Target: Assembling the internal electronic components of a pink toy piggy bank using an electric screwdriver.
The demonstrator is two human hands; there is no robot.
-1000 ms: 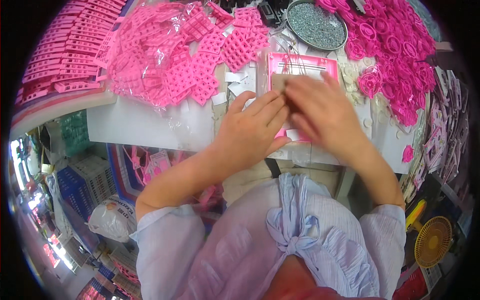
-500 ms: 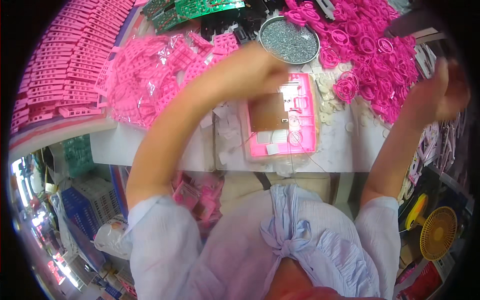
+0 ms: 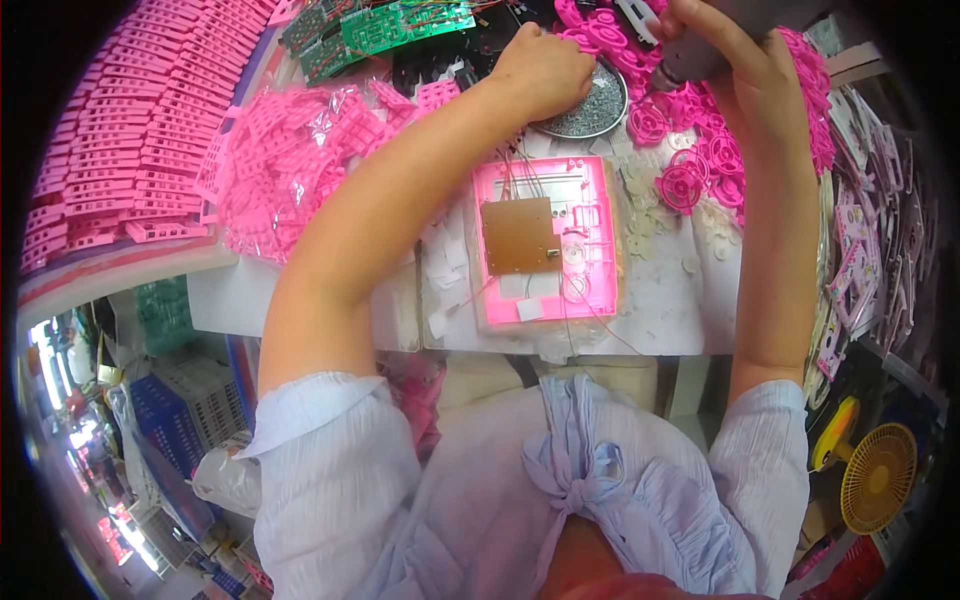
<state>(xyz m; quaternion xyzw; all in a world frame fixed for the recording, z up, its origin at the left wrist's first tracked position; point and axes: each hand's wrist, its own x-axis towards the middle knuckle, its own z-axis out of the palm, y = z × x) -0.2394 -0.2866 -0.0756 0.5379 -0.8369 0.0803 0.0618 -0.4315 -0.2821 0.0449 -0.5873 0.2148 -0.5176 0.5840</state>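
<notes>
Pink casing [image 3: 599, 270], bearing a brown board [image 3: 522, 235], lies on the table [image 3: 690, 322] at the wearer's twelve o'clock; beyond it, the left hand [image 3: 545, 75] overlaps the round tray [image 3: 582, 136] of metal bits [image 3: 600, 102], its grip impossible to tell; toward one o'clock, the right hand [image 3: 765, 80] wraps around a dark tool [image 3: 692, 58].

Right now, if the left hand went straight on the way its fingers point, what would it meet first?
Probably the small metal pieces in the round dish, though the left hand may already touch them; the depth is unclear.
</notes>
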